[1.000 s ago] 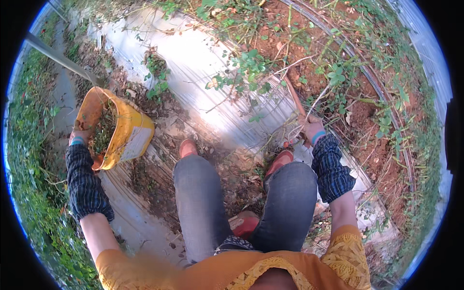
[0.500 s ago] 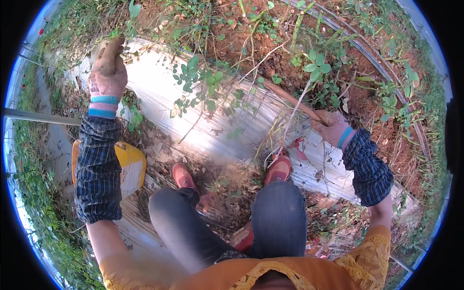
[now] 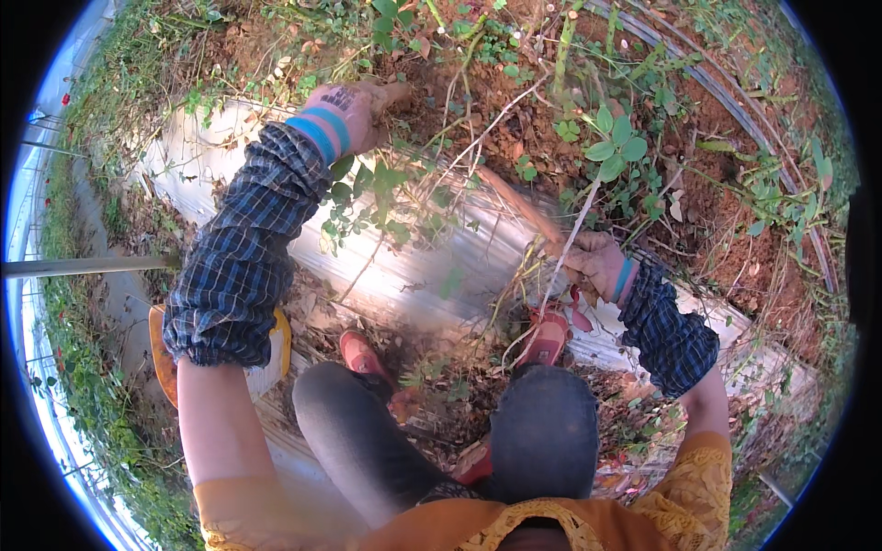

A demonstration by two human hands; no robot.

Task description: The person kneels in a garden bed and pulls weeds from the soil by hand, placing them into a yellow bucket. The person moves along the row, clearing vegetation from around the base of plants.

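a grey pole (image 3: 87, 266) at far left, a red flower (image 3: 66, 98) above it, curved hoses (image 3: 709, 90) at upper right

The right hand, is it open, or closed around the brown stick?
Closed: the right hand wraps around the brown stick, which extends forward from it.

Sunlit pale sheeting (image 3: 413, 266) beside reddish soil (image 3: 749, 262)

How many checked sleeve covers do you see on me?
2: one checked sleeve cover runs up the arm from the left hand; the other cover from the right hand, which grips a wooden handle.
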